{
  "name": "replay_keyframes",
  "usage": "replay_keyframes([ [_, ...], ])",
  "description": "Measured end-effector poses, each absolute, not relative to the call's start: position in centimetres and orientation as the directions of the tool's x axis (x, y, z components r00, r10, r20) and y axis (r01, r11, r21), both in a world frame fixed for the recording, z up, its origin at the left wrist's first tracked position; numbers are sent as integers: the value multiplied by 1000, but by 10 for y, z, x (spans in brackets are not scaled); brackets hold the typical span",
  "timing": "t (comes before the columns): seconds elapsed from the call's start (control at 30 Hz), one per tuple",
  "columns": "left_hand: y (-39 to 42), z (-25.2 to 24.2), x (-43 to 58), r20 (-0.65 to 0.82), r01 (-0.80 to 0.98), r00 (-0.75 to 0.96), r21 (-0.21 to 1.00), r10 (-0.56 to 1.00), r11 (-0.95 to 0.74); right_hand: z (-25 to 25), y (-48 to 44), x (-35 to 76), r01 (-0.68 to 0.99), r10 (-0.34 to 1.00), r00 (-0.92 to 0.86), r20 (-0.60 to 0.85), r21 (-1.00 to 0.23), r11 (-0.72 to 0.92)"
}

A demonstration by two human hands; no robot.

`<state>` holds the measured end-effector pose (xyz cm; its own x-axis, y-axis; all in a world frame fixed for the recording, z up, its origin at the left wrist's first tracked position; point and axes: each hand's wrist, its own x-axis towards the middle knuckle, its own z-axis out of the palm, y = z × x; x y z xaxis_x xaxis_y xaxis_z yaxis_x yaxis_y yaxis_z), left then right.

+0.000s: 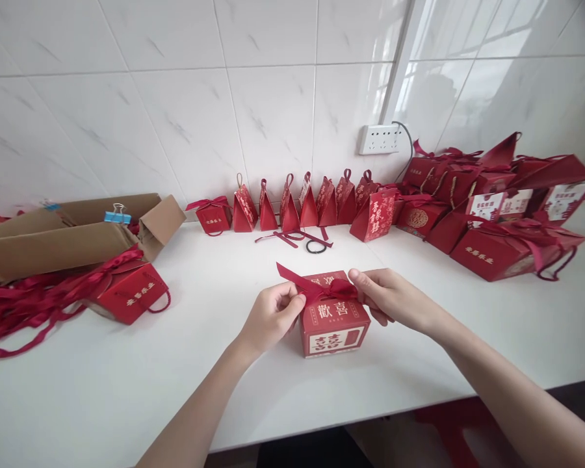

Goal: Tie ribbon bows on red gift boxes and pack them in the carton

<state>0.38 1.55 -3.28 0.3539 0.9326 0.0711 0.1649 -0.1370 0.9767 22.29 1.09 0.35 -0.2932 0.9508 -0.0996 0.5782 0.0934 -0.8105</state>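
Note:
A small red gift box [334,325] with white characters stands on the white counter [273,390] near its front edge. A dark red ribbon [316,286] lies across the box top with a bow at the middle. My left hand [272,317] pinches the ribbon at the box's left side, fingers closed. My right hand [390,297] pinches the bow's right loop, fingers closed on it.
A row of red pouch boxes [302,205] lines the tiled wall. More red boxes [497,208] are piled at the right. Left: cardboard sleeves [68,237], loose ribbons [24,305], a red box [131,292]. A black hair band [316,246] and a wall socket [381,138] lie behind.

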Motion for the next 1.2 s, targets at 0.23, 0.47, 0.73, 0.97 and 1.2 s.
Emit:
replay_keyframes([
  [0.23, 18, -32, 3, 50, 112, 356, 989, 933, -96, 1, 8, 212, 432, 975, -194, -105, -902, -11],
  [0.47, 20, -31, 0, 34, 74, 399, 995, 916, -69, -17, 13, 216, 30, 962, -257, -87, -996, -82],
  [0.73, 23, -32, -3, 36, 88, 436, 993, 899, -82, -30, 22, 222, -175, 938, -327, -119, -967, -184],
  [0.97, 25, -35, -4, 36, 93, 460, 992, 887, -89, -38, 20, 228, -208, 936, -339, -89, -964, -167],
  [1.2, 26, -35, -7, 42, 114, 483, 987, 874, -110, -43, 16, 229, -269, 951, -301, -70, -951, -156],
])
